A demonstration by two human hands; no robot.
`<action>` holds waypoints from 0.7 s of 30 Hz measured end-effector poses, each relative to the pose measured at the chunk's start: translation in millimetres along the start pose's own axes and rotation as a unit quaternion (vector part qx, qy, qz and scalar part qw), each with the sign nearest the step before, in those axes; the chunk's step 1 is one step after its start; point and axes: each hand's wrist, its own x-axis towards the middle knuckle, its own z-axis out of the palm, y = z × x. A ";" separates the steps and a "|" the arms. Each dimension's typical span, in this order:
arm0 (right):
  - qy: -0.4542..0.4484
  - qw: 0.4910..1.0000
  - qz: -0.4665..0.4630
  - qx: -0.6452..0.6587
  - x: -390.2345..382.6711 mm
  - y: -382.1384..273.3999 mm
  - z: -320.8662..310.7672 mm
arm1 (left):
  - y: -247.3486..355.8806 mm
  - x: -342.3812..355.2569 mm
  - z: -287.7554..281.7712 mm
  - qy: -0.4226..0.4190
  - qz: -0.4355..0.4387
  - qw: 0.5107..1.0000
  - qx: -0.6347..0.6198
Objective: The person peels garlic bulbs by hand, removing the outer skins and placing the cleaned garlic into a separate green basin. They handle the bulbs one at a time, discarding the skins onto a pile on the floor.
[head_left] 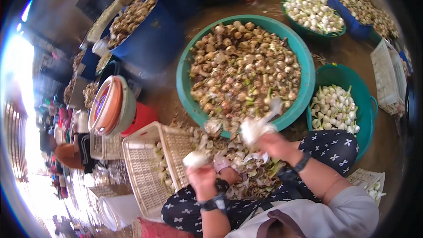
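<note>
My left hand [202, 180] is closed around a blurred white bulb [196, 159], above my lap beside the crate. To the right, my right hand [278, 146] is closed too, smeared by motion. A blurred white mass [255, 131] shows at its fingers, and I cannot make out what it is. A greyish, see-through streak [275, 105] extends beyond it, over the tub rim. The wide green tub [181, 81] ahead holds a heap of brownish, unpeeled garlic bulbs [246, 61]. Loose papery skins [260, 167] lie between my crossed legs and the tub.
A green basket [369, 119] of white bulbs stands at right, another green tub [293, 14] behind it. A cream plastic crate [140, 172] is at my left, near stacked buckets [125, 105]. Blue drums [158, 31] stand far left. Someone in orange [68, 155] is farther left.
</note>
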 end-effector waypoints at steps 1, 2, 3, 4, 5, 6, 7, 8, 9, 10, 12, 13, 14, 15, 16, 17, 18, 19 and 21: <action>-0.035 0.940 -0.132 -0.312 13.2 50.2 -4.8 | 20.0 -6.9 4.9 -0.016 0.033 0.995 -0.089; -0.068 0.933 -0.044 -0.351 22.8 42.4 -1.0 | 66.8 4.1 -29.8 -0.069 0.121 0.981 -0.137; -0.096 0.917 0.048 -0.384 37.1 35.8 -2.0 | 90.5 -1.8 -40.6 -0.121 0.287 0.943 -0.114; 0.059 0.986 0.075 -0.140 53.4 42.7 -12.5 | 105.4 -23.0 -15.1 -0.023 0.298 0.937 -0.180; 0.209 0.967 0.090 0.116 74.9 55.0 -29.6 | 112.2 -43.2 8.3 0.075 0.305 0.918 -0.242; 0.300 0.940 0.071 0.144 105.3 66.9 -55.4 | 114.1 -47.0 7.9 0.073 0.309 0.918 -0.239; 0.395 0.901 0.048 0.170 132.4 92.8 -89.8 | 111.7 -47.0 6.2 0.043 0.318 0.934 -0.157; 0.405 0.900 0.031 0.156 154.7 155.0 -148.1 | 99.4 -38.9 15.2 0.000 0.308 0.949 -0.074; 0.436 0.890 0.009 0.134 154.1 203.9 -223.4 | 69.4 -17.9 29.4 -0.092 0.213 0.969 -0.079; 0.443 0.871 0.157 0.142 199.4 187.3 -177.3 | 60.6 -16.6 23.6 -0.054 0.262 0.963 0.039; 0.462 0.829 0.283 0.143 230.4 166.8 -154.2 | 20.0 -10.9 31.8 -0.171 0.116 0.978 0.027; 0.464 0.831 0.239 -0.192 221.9 197.0 -191.8 | -20.3 -1.0 51.8 -0.090 0.116 0.977 0.152; 0.397 0.740 0.191 -0.509 217.0 216.3 -209.0 | -46.9 6.0 55.3 -0.075 0.086 0.966 0.231; 0.313 0.898 0.100 -0.293 220.2 131.3 -88.0 | -26.3 9.5 39.1 -0.004 0.129 0.949 0.288; 0.346 0.934 0.060 0.062 200.7 108.3 -75.6 | -54.2 6.0 58.9 -0.005 0.084 0.930 0.359; 0.310 0.950 0.033 -0.017 182.6 92.9 -58.6 | -68.9 18.8 55.0 -0.061 0.027 0.914 0.400; 0.231 0.971 0.015 0.056 157.8 64.7 -27.2 | -82.6 20.8 63.3 -0.052 -0.005 0.905 0.423; 0.225 0.971 0.020 0.077 139.0 56.1 -8.9 | -100.2 15.3 79.5 -0.078 -0.045 0.898 0.430; 0.239 0.964 -0.010 0.119 99.6 23.3 34.5 | -116.3 23.2 80.7 -0.112 -0.023 0.903 0.413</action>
